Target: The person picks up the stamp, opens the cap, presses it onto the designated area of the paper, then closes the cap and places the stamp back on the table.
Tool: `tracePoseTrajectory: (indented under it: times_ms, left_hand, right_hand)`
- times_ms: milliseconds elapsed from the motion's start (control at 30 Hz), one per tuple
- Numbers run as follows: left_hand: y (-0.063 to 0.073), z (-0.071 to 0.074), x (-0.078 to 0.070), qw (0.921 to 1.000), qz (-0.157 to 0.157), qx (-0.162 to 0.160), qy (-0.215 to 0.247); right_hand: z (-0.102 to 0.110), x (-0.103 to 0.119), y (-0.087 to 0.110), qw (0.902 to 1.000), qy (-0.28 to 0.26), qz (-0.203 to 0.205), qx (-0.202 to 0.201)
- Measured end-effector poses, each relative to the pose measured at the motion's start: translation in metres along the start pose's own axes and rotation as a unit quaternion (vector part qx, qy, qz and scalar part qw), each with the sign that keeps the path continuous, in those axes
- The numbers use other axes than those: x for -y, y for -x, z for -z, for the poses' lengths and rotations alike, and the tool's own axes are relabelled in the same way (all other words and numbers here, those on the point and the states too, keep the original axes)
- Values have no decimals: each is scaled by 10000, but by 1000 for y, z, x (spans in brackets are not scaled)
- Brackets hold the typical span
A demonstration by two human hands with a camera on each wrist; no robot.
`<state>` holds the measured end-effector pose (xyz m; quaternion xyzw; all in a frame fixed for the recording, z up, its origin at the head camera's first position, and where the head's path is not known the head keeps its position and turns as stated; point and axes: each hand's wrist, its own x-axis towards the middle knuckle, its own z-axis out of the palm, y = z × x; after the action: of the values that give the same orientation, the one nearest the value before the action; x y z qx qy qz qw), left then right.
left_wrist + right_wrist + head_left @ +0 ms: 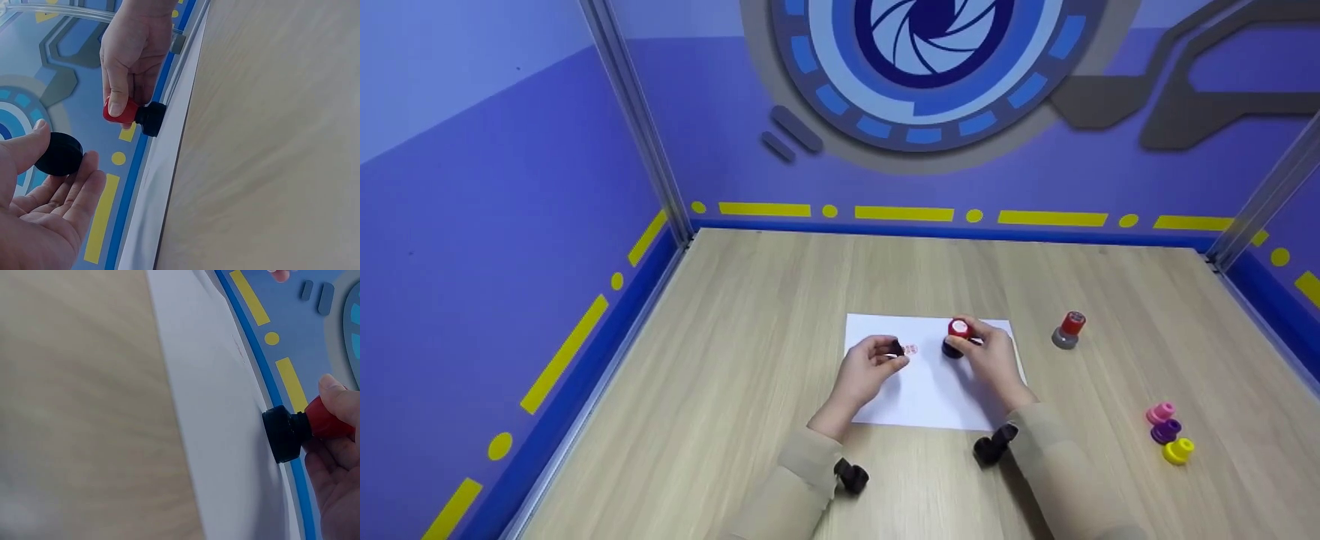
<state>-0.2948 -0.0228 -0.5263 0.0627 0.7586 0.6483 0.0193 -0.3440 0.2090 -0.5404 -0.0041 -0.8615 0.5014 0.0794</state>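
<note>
- The wooden table [765,300] bears everything in the work.
- On it lies the white paper [930,397], mostly unmarked, so I judge the stamping to be at an early stage.
- The right hand [992,360] grips a stamp by its red handle.
- The left hand [864,367] pinches a black cap between thumb and fingers, its grip no wider than that disc.
- The red-handled stamp [958,330] is over the right part of the paper, black base down; whether it touches, I cannot tell. No print shows beside it.
- A second red-topped stamp [1069,330] stands upright right of the paper, apparently unused at this point.
- Pink [1160,413], purple [1166,431] and yellow pieces [1179,451] sit grouped nearer the person, untouched.
- The black cap [59,154] is off the table; setting it down or refitting it seems left.
- One red print [911,349], beside the left fingertips, is done.
</note>
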Motion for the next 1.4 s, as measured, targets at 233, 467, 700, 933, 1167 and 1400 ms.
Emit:
tracePoseTrajectory:
  times_ms: [233, 467, 700, 933, 1167, 1400]
  left_hand:
    - [-1, 1, -1, 10000, -50, 35, 64]
    - [0, 2, -1, 9999, -37, 67, 101]
    - [-1, 2, -2, 10000, -1, 33, 77]
    - [-1, 2, 0, 10000, -20, 24, 24]
    - [0, 2, 1, 10000, -26, 39, 0]
    - [0, 3, -1, 9999, -12, 79, 121]
  right_hand:
    - [0, 0, -3, 9999, 94, 109, -58]
    - [-1, -1, -1, 9997, 180, 147, -75]
    - [0, -1, -1, 9997, 168, 149, -51]
    - [1, -1, -1, 10000, 58, 14, 61]
    - [-1, -2, 1, 9999, 91, 62, -14]
    - [-2, -3, 0, 9995, 7, 239, -199]
